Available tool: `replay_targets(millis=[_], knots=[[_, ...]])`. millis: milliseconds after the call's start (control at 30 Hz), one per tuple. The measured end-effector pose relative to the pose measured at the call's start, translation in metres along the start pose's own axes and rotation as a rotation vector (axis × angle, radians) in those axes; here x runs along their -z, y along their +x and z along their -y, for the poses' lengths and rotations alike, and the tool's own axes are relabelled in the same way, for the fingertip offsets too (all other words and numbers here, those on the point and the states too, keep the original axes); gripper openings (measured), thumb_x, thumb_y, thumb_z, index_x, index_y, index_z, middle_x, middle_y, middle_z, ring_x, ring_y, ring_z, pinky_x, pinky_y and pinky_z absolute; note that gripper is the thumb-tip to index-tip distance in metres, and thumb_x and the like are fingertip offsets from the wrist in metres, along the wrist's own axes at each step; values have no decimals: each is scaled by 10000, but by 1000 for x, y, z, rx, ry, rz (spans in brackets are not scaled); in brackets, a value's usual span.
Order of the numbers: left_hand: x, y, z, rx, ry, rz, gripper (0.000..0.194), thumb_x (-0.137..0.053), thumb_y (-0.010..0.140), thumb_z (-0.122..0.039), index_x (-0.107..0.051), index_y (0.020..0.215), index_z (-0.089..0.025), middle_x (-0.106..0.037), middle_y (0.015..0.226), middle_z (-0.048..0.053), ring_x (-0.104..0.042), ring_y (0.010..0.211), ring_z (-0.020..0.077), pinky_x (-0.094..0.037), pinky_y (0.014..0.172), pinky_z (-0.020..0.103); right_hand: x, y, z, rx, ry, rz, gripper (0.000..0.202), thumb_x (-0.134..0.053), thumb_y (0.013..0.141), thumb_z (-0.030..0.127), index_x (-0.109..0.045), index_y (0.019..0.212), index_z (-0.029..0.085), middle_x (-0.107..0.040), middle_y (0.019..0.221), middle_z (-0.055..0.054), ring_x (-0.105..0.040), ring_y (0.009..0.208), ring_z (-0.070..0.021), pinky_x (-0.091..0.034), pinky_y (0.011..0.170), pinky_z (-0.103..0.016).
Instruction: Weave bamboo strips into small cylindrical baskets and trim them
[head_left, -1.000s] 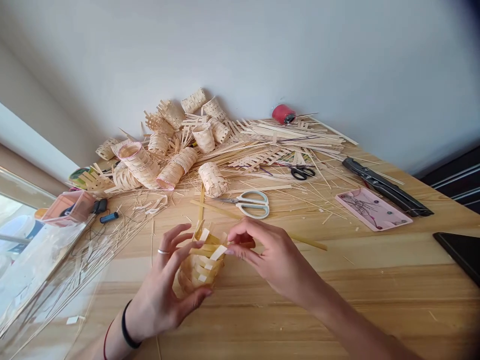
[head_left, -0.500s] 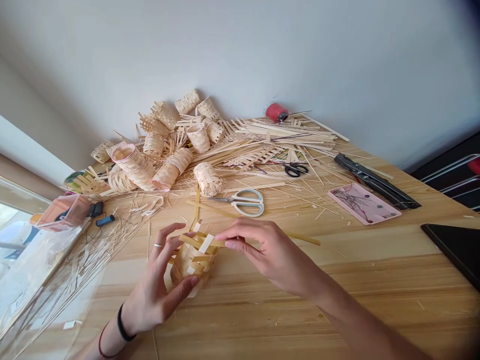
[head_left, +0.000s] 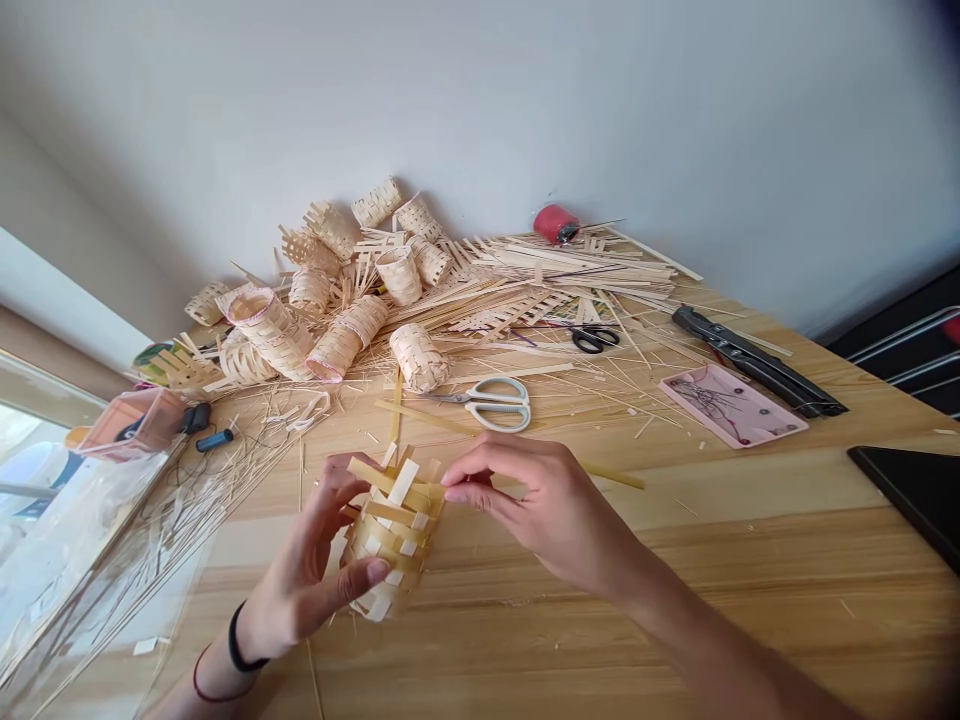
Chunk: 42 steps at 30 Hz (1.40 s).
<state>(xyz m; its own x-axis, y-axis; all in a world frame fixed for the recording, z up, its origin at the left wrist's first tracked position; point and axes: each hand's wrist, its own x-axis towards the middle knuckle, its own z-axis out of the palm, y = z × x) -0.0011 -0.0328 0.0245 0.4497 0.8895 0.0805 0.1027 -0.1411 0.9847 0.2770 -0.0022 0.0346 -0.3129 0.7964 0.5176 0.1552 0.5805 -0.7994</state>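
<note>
A small woven basket (head_left: 390, 540) of yellow and pale strips is tilted above the table, with loose strip ends sticking up at its top. My left hand (head_left: 322, 560) wraps round its left side, thumb on the front; the other fingers are partly hidden behind it. My right hand (head_left: 525, 490) pinches the end of a yellow strip (head_left: 431, 490) at the basket's upper right. White-handled scissors (head_left: 499, 404) lie just beyond, and a finished-looking woven cylinder (head_left: 420, 358) rests on its side near their tips.
Woven cylinders (head_left: 274, 330) and loose strips (head_left: 555, 270) are heaped along the wall. Black scissors (head_left: 595, 338), a pink tray of pins (head_left: 731, 405), a long black tool (head_left: 757, 360) and red thread (head_left: 556, 224) lie right of them. A pink bin (head_left: 135, 425) stands left.
The basket has turned and tilted in my left hand, showing more of its woven side. My right hand has moved slightly right, still pinching the strip.
</note>
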Motion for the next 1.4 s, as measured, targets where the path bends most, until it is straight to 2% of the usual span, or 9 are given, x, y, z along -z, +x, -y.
replay_targets(millis=[167,367,500,667,833,933,1267,1400], knots=[[3,-4,9,8,-112,-20,568,-802,938,-378,-589,1462,-325,-502,1523,104,-525,1394,372,-538,1044,420,3,1,-1,100,-18,16,185,-697,1005,41,-808,1041,185,-773,926,-31,-729,830,-132,-574,769,-228],[4,1,-1,41,-116,71,550,-803,935,-396,-605,1440,-310,-535,1505,115,-562,1347,362,-543,951,383,8,2,0,159,-73,33,228,-642,1036,47,-810,1038,201,-747,948,-44,-730,840,-141,-586,766,-240],[5,3,-6,60,-122,70,549,-808,921,-422,-626,1426,-306,-551,1500,116,-565,1343,369,-532,949,396,9,2,0,132,-69,42,239,-623,1052,72,-809,1050,221,-745,958,-44,-727,842,-149,-583,756,-257],[7,2,-1,55,-149,113,632,-802,903,-481,-597,1473,-298,-575,1447,139,-580,1315,389,-539,947,425,10,2,3,73,-1,60,217,-657,1026,60,-803,1039,219,-757,960,-34,-717,853,-146,-576,792,-262],[6,1,3,28,-188,65,605,-817,891,-446,-595,1441,-327,-575,1432,119,-612,1275,359,-560,944,406,11,3,8,-29,117,94,137,-704,1008,122,-811,1015,207,-768,944,-33,-717,848,-151,-582,814,-270],[6,0,5,17,-215,74,627,-813,887,-464,-587,1454,-319,-573,1439,129,-631,1245,363,-575,945,429,11,3,9,-64,149,107,136,-706,1002,127,-816,1015,205,-782,955,-35,-724,860,-151,-580,830,-269],[5,2,4,26,-225,52,649,-830,866,-469,-618,1461,-321,-608,1441,125,-655,1251,360,-574,989,442,14,1,13,-98,151,132,197,-661,997,104,-820,1036,215,-823,996,-46,-746,894,-162,-580,846,-277],[4,1,4,15,-221,44,636,-831,870,-450,-627,1458,-319,-622,1406,124,-656,1242,353,-578,994,443,15,2,12,-116,160,126,154,-711,983,130,-819,1041,223,-841,978,-32,-752,876,-164,-596,845,-281]])
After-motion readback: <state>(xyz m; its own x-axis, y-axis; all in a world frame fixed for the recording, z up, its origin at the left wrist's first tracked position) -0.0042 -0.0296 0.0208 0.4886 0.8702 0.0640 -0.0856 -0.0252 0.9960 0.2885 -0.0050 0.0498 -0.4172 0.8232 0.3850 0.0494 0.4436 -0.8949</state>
